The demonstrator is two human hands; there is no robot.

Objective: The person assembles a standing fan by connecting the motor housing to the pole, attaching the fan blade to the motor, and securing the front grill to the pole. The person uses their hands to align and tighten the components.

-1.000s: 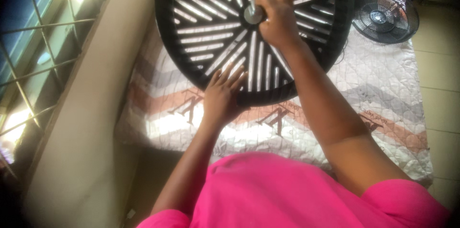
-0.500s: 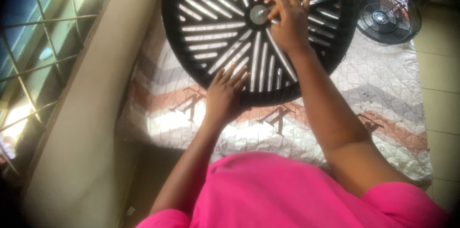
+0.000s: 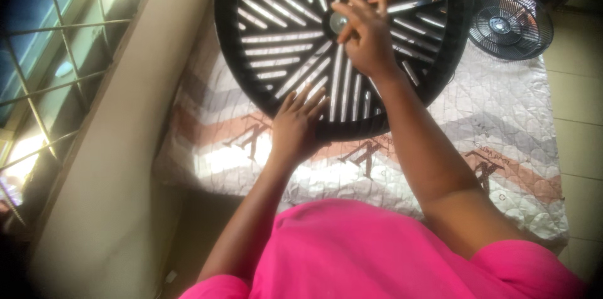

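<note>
Quilted bed cover [image 3: 502,117] carries the big round black plastic fan grille [image 3: 276,54]: my left hand [image 3: 295,126] lies open, flat on its near rim, while my right hand [image 3: 364,38] pinches beside its small metal hub [image 3: 337,21], still fitted.

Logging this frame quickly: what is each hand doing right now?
Left hand: open, fingers spread flat on the near rim of the black fan grille.
Right hand: fingers pinched at the grille's metal centre hub; whether it grips cannot be told.

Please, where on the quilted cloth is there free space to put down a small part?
Free: the quilt right of the right arm, below the small fan grille, and the strip left of the left hand. Crowded: the big black grille, where the right hand works at the hub.
</note>
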